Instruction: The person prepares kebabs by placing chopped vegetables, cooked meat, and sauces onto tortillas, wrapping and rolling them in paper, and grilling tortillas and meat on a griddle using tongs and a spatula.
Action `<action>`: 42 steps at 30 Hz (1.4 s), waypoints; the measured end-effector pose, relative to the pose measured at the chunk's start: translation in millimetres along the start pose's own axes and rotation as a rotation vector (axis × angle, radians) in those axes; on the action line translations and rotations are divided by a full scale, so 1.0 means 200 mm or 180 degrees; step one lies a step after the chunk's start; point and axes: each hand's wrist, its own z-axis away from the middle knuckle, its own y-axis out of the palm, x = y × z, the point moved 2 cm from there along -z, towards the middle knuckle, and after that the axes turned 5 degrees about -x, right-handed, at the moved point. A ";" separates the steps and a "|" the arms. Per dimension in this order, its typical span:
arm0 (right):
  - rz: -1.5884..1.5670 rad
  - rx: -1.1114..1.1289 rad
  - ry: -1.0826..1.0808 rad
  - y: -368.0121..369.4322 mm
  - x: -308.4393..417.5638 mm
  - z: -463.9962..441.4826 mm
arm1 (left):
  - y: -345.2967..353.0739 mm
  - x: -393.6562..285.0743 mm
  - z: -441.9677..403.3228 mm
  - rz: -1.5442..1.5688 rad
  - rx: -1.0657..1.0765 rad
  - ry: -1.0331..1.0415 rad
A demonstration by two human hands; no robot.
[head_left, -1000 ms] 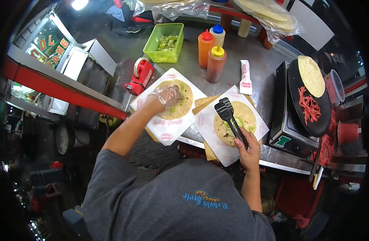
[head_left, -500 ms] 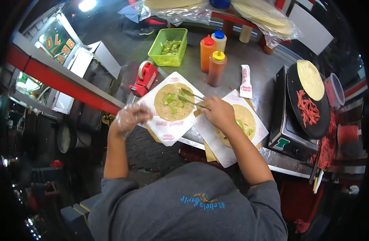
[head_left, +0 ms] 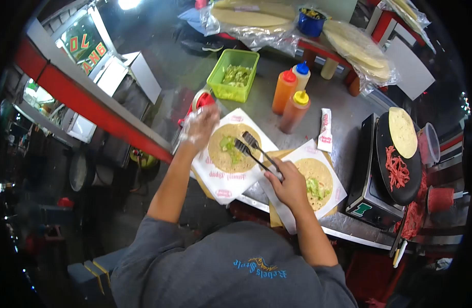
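Note:
My left hand [head_left: 201,126], in a clear plastic glove, is raised beside the red tape dispenser [head_left: 190,109] and partly covers it; its fingers are blurred. My right hand [head_left: 287,182] is closed around black tongs [head_left: 254,149], whose spread tips are over the right side of the left tortilla [head_left: 218,154]. Shredded lettuce lies on that tortilla, which rests on white printed paper [head_left: 223,184]. A second tortilla [head_left: 302,168] with lettuce lies on paper to the right, partly behind my right hand.
A green container [head_left: 230,92] holds lettuce. Behind the papers stand a red-capped bottle [head_left: 284,92], a yellow-capped bottle [head_left: 295,113] and a blue-capped bottle [head_left: 301,77]. At right, a black griddle [head_left: 392,179] carries red strips and a tortilla. Bagged tortillas [head_left: 356,46] lie on the back shelf.
My left hand left the left tortilla, swung down-left, then rose toward the tape dispenser. My right hand carried the tongs from the right tortilla to the left one. The view has shifted.

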 end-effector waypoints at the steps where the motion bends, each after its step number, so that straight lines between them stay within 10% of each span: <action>1: -0.0177 -0.0077 -0.0007 -0.03 0.02 0.03 | 0.07 0.03 -0.21 0.0107 -0.0065 0.0045; 3: -0.0516 -0.0197 -0.0017 -0.09 0.03 0.11 | 0.16 0.03 -0.61 0.0250 -0.0251 0.0442; 9: -0.0402 -0.0731 0.0316 -0.30 -0.05 0.45 | 0.72 0.40 -1.30 -0.2524 0.2934 0.1088; 14: -0.0611 -0.1405 0.1110 -0.37 -0.13 0.77 | 0.75 0.23 -1.24 -0.2902 0.3237 0.1334; 23: -0.0859 -0.1450 0.1540 -0.47 -0.33 0.85 | 0.03 -0.27 -0.61 -0.0706 0.1699 -0.0020; 27: -0.0727 -0.1201 0.0800 -0.50 -0.29 0.66 | 0.12 -0.02 -0.05 -0.0966 0.1959 0.0849; 28: -0.0755 -0.1114 0.0744 -0.50 -0.27 0.61 | 0.11 -0.03 0.03 -0.0835 0.2279 0.0165; 30: -0.0544 -0.1011 0.0463 -0.50 -0.27 0.56 | 0.15 0.28 0.21 -0.0880 0.1500 0.1464; 42: -0.1001 -0.1230 0.0228 -0.64 -0.26 0.55 | -0.05 0.12 0.36 -0.0670 0.0452 0.0470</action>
